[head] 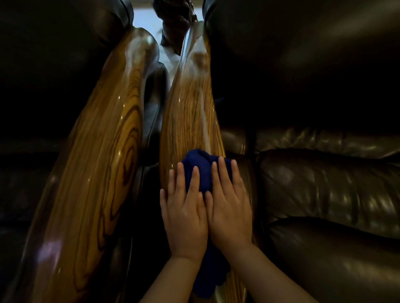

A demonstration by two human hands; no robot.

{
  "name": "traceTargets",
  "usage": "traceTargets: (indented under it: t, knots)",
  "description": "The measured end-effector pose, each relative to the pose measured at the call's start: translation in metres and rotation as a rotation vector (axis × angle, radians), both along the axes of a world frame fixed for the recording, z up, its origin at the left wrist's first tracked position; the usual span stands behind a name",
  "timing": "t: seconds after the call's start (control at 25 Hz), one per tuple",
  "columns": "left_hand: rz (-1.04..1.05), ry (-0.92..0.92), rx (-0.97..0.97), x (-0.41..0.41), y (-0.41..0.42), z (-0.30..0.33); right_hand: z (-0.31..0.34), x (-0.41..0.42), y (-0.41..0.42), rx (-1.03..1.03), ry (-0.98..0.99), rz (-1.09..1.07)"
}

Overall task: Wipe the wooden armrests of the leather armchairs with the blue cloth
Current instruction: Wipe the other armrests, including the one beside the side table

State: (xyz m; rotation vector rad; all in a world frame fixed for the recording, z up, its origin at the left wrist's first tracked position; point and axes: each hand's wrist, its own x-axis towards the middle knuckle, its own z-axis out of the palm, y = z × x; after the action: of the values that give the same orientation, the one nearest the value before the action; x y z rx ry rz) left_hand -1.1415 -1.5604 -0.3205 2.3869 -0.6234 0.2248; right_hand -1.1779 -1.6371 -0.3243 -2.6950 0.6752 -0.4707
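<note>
Two glossy wooden armrests run away from me side by side. The left armrest (98, 170) belongs to the left leather armchair (39, 67). On the right armrest (188, 110), part of the right leather armchair (323, 179), lies the dark blue cloth (201, 169). My left hand (184, 207) and my right hand (228, 203) press flat on the cloth, side by side and touching, fingers pointing forward. The cloth bunches ahead of the fingertips and hangs out below the wrists. A pale streak of glare runs up the right armrest ahead of the cloth.
A narrow gap (153, 121) with dark leather side panels separates the two armrests. At the far end, a dark carved wooden object (175, 16) stands against a bright patch of floor or wall. Dark leather seat cushions (337, 225) lie to the right.
</note>
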Motion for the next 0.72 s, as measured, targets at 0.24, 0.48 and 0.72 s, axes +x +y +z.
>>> traceTargets:
  t: [0.24, 0.48, 0.72]
  knots:
    - [-0.036, 0.009, 0.015, 0.059, -0.024, 0.02, 0.023, 0.058, -0.032, 0.025, 0.057, 0.086]
    - [-0.045, 0.015, 0.048, 0.115, -0.055, 0.04, 0.043, 0.115, -0.065, 0.046, 0.091, 0.116]
    - [-0.122, 0.071, 0.09, 0.182, -0.091, 0.052, 0.055, 0.176, -0.097, 0.196, 0.048, 0.068]
